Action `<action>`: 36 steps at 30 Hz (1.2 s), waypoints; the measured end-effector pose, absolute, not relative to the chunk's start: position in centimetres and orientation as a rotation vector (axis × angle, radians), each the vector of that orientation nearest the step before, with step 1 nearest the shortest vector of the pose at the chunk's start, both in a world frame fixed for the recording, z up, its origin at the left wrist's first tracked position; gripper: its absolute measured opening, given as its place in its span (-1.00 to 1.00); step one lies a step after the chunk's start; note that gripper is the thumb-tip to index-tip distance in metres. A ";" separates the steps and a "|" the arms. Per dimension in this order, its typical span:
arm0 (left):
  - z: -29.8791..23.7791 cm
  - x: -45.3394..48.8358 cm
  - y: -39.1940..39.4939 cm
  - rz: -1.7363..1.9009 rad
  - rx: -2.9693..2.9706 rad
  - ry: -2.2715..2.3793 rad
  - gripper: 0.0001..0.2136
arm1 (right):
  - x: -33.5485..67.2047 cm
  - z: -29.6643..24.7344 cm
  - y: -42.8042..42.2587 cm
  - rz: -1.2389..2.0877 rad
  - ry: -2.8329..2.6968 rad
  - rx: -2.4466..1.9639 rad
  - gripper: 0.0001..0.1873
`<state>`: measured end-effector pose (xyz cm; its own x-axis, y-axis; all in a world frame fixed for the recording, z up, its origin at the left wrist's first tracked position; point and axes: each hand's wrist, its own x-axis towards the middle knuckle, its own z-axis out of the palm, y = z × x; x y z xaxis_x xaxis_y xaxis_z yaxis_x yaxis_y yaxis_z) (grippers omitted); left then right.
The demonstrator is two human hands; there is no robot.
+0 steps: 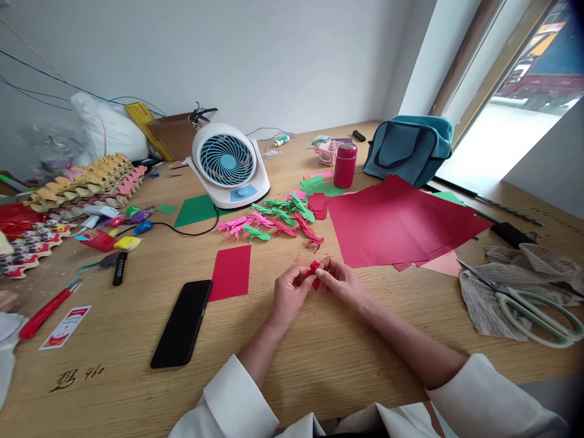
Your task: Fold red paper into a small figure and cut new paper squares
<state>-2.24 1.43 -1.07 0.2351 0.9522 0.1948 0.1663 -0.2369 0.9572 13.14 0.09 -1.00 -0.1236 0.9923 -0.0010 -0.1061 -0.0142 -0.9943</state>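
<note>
A small folded piece of red paper (314, 267) is pinched between both hands above the middle of the table. My left hand (292, 290) grips its left side with thumb and fingers closed. On its right side, my right hand (341, 281) is closed on the same paper, thumb on top; the fingers partly cover the folds. Just beyond the hands lies a pile of folded paper figures in green (279, 210), pink (235, 226) and red (306, 228). A flat red paper rectangle (232, 271) rests to the left, touching a black phone (181, 324).
Large red sheets (383, 225) spread at the right, near scissors (524, 304) on a crumpled cloth (486, 304). Behind stand a white fan (228, 164), a red flask (345, 165) and a blue bag (406, 149). A red-handled tool (48, 313) and folded-paper strips (82, 185) lie left.
</note>
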 end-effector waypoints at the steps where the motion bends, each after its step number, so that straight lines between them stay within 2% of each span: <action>1: -1.0 -2.2 1.3 1.098 1.652 1.085 -0.80 | 13.1 -1.0 0.1 1.351 -1.216 -1.081 -0.56; 14: -1.7 -2.3 1.7 1.144 1.549 1.114 -0.88 | 13.6 -1.6 0.7 1.369 -1.124 -1.064 -0.63; 23: -1.5 -2.4 1.5 1.126 1.644 1.048 -0.56 | 13.6 -1.8 0.8 1.314 -1.096 -1.042 -0.58; 36: -1.4 -2.8 1.7 1.077 1.971 1.014 -0.34 | 14.1 -1.8 1.0 1.278 -1.134 -1.045 -0.59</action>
